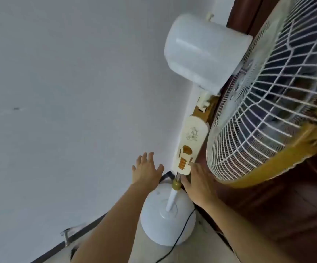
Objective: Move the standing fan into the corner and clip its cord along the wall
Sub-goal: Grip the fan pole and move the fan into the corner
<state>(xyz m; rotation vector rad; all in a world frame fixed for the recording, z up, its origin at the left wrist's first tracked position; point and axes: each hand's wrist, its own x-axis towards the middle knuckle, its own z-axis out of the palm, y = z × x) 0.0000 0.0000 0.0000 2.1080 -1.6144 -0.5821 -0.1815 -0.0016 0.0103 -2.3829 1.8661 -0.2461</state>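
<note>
The white standing fan stands in the corner, its round base (168,223) on the floor and its pole (173,198) rising to a cream control panel (189,147) with orange buttons. The motor housing (205,52) and wire grille (271,103) with a gold rim fill the upper right. A black cord (182,230) runs from the base toward the bottom of the frame. My left hand (147,168) hovers open, fingers spread, just left of the pole. My right hand (199,179) lies open against the pole's right side, beside the gold collar (176,185).
A plain white wall (68,92) fills the left half, with a dark skirting strip at the floor. A dark brown wooden door (286,215) stands behind the fan on the right. A small metal fitting (68,234) sits low on the wall at the lower left.
</note>
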